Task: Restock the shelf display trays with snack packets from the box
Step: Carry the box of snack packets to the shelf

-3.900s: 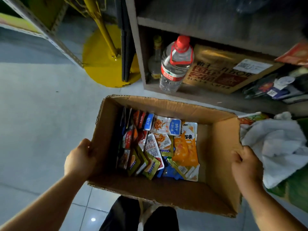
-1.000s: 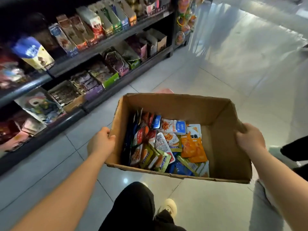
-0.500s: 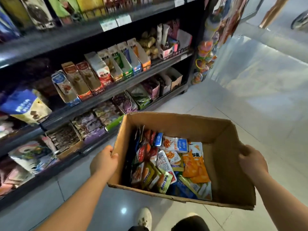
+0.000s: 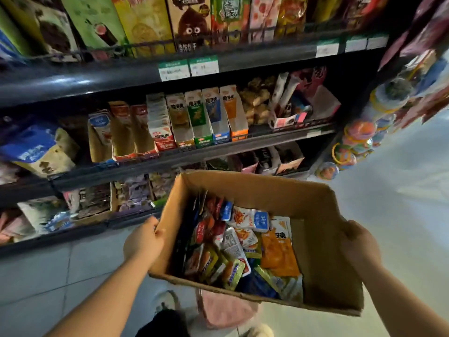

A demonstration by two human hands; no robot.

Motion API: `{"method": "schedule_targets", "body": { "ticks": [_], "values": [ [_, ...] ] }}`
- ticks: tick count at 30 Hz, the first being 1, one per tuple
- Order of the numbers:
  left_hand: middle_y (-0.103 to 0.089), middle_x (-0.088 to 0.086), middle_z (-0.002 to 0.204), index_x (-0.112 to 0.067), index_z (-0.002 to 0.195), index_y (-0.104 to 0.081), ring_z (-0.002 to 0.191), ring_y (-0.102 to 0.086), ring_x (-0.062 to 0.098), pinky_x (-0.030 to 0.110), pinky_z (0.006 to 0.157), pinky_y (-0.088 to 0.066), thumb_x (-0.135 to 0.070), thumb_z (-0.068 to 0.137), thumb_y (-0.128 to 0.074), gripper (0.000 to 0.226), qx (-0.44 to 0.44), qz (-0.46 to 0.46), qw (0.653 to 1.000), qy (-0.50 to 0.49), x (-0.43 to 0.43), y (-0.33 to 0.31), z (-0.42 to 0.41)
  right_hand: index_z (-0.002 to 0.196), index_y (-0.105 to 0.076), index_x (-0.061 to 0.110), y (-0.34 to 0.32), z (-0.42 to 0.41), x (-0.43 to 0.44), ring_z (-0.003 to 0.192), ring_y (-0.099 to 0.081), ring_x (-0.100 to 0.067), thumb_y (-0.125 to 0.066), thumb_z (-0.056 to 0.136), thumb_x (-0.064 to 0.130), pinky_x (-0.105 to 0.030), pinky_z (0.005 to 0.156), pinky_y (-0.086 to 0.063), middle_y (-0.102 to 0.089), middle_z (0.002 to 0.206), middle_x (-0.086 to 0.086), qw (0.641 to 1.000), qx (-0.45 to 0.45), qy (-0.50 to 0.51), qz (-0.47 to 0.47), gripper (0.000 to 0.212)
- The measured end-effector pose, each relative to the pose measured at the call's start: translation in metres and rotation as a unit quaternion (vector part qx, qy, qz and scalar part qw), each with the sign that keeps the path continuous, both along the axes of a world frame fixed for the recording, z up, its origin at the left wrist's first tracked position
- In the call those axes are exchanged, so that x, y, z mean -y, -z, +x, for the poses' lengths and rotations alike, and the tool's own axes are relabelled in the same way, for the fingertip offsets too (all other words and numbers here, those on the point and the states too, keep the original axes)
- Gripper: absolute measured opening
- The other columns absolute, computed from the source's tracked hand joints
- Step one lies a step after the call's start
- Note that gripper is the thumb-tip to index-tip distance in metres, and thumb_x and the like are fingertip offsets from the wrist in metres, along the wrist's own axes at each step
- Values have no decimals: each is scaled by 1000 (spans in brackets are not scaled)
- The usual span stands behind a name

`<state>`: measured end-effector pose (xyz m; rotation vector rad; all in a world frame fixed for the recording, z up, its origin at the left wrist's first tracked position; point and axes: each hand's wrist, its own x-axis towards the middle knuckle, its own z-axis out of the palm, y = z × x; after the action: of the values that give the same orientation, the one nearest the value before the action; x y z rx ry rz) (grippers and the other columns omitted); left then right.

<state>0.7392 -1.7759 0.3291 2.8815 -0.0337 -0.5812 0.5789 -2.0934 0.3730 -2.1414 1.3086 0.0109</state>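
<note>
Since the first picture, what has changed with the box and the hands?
The box was carried from a cupboard with a water bottle to the snack shelf, in front of the display trays. The left hand and right hand still grip its side walls; the packets lie as before.

Brown box [image 4: 255, 188], bright snack packets [image 4: 277, 254], black shelf [image 4: 267, 142]
The box is plain brown cardboard. Its snack packets are orange, red, olive-yellow and blue-and-white. The display trays [image 4: 201, 117] on the black shelf have red, yellow, green, blue and orange bases, with white above. The price labels [image 4: 204, 65] are white with green tops. The floor [image 4: 401, 203] is pale grey tile, and something pink [image 4: 226, 310] shows beneath the box.
</note>
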Motion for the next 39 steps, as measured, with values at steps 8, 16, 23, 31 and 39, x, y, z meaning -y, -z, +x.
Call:
{"method": "schedule_targets", "body": {
  "ticks": [8,16,23,31,39],
  "values": [
    [-61,11,112,-23,87,-42,102,-58,28,32,71,-42,-25,96,-38,10,-65,-4,998,-5,15,27,90,117,-57,-2,35,107,17,105,-56,-36,-47,87,-9,-32,74,-35,-61,115,-23,1000,-2,16,-4,33],
    [-52,2,82,-25,80,-32,82,-58,24,27,60,-37,-24,97,-37,18,-98,-24,995,16,24,74,157,124,-55,4,71,169,26,113,-53,-36,-48,85,-10,-38,91,-39,-59,122,-20,999,-37,26,-11,42],
    [-62,6,104,-14,111,-45,84,-58,20,27,61,-37,-24,96,-39,19,-113,-32,993,0,106,161,140,118,-57,-1,155,178,113,111,-54,-35,-46,86,-10,-35,87,-38,-60,117,-22,1000,-8,-7,12,35],
    [-39,1,62,-21,65,-23,58,-42,22,29,46,-27,-22,96,-40,35,-103,-8,994,-38,183,323,123,104,-60,-6,317,168,193,98,-58,-34,-50,87,-2,-28,71,-28,-63,96,-20,999,9,-29,10,20],
    [-37,2,61,-19,63,-23,66,-44,24,28,58,-30,-15,93,-44,37,-109,-12,991,-82,185,452,121,97,-61,4,454,190,212,92,-60,-35,-54,84,-1,-32,67,-35,-63,90,-21,995,-70,-70,17,16]
  ]
}}
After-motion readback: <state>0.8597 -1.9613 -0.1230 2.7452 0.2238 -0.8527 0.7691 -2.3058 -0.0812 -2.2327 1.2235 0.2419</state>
